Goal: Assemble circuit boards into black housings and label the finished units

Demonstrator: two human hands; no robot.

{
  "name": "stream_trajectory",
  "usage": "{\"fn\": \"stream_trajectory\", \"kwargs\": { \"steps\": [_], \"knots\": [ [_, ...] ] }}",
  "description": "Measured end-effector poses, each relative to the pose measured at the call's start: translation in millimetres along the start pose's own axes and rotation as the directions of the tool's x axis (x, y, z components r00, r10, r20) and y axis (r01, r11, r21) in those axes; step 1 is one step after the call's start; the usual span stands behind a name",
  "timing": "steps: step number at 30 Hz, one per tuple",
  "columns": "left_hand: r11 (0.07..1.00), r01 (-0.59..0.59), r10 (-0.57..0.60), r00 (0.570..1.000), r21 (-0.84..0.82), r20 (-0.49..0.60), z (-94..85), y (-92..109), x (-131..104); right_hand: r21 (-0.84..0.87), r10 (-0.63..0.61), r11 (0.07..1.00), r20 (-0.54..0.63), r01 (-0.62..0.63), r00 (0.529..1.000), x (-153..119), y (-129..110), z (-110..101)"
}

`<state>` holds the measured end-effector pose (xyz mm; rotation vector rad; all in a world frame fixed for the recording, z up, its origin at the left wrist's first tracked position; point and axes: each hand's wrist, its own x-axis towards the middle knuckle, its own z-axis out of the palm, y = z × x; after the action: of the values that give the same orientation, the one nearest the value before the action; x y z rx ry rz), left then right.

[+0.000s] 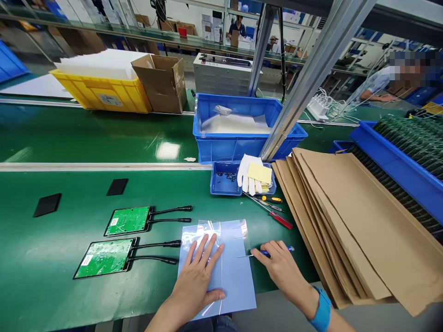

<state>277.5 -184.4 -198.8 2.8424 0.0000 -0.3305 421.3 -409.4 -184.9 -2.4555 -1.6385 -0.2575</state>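
My left hand (199,272) lies flat, fingers spread, on a light blue sheet (238,286) with clear plastic film (209,227) over its upper part. To its right, my right hand (278,265) has its fingers closed round a blue pen-like tool (290,248), whose thin tip reaches the sheet's right edge. A blue band circles my right wrist. Left of the sheet lie two green circuit boards (128,220) (107,258) in black frames, each with two black cables pointing toward the sheet.
Two black pads (47,204) (117,186) lie at left. Beyond the sheet are screwdrivers (280,220), a small blue tray (225,180), white gloves (246,173) and a blue bin (228,147). Brown cardboard sheets (346,221) fill the right side beside a rack of boards (415,138).
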Motion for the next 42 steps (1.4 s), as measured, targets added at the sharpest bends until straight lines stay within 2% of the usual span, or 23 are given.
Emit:
{"fn": "stream_trajectory", "kwargs": {
  "steps": [9, 14, 21, 26, 32, 36, 42],
  "knots": [
    [1.000, -0.018, 0.018, 1.000, 0.000, -0.017, 2.5, -0.8, 0.0, 0.001, 0.009, 1.000, 0.045, -0.009, 0.999, -1.6, -1.3, 1.6],
    [0.999, -0.032, 0.033, 0.996, 0.010, -0.078, 7.6, -1.7, -1.8, 0.011, 0.008, 1.000, 0.064, -0.008, 0.998, -2.2, -1.2, 1.8],
    [0.999, -0.036, 0.039, 0.995, 0.034, -0.093, 8.4, -2.2, -1.6, 0.000, 0.030, 1.000, 0.050, -0.030, 0.998, -8.9, 15.2, -0.8],
    [0.998, -0.035, 0.039, 0.995, 0.042, -0.093, 8.1, -2.0, -1.5, -0.039, 0.021, 0.999, 0.036, -0.019, 0.999, -15.3, 27.1, -11.2],
    [0.997, -0.049, 0.055, 0.990, 0.051, -0.128, 11.9, -4.4, -1.0, 0.093, 0.125, 0.987, 0.050, -0.129, 0.991, -23.0, 12.1, -22.4],
    [0.998, -0.036, 0.044, 0.984, 0.051, -0.175, 10.5, -8.9, 7.8, 0.089, 0.128, 0.987, 0.037, -0.131, 0.991, -23.8, -0.2, -18.2],
    [0.998, -0.035, 0.043, 0.983, 0.043, -0.179, 4.9, -12.0, 18.6, 0.041, 0.104, 0.994, 0.001, -0.104, 0.995, -14.7, -1.8, -13.4]
  ]
}}
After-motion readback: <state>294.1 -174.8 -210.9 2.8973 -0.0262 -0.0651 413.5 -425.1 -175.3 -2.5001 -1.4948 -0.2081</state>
